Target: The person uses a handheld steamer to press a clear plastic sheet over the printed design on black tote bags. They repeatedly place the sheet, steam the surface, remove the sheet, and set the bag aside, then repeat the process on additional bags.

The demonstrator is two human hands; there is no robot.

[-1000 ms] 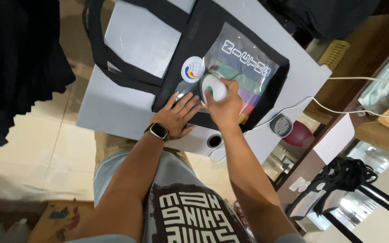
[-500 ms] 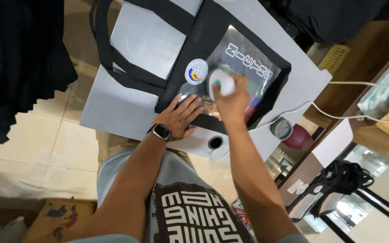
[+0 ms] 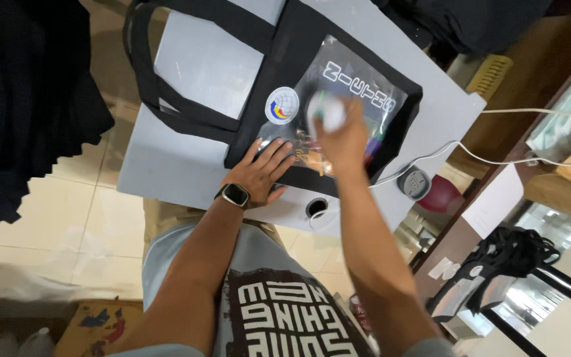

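Head view, looking straight down. A pale grey worktop (image 3: 186, 165) fills the upper middle of the frame, standing on a beige tiled floor (image 3: 47, 225). A black tote bag (image 3: 285, 59) lies flat on it, its handles looping toward the upper left. A shiny printed panel (image 3: 358, 99) covers the bag's front, with a round badge (image 3: 281, 106) on the panel's left edge. The left hand (image 3: 262, 168) lies open, fingers spread, pressing the bag's lower edge at centre frame; a dark watch (image 3: 234, 196) sits on its wrist. The right hand (image 3: 342, 139) is raised above the panel, closed around a small white round object (image 3: 326, 111). A white cable (image 3: 490, 158) trails right toward wooden furniture. Dark cloth (image 3: 21, 99) hangs at the left.
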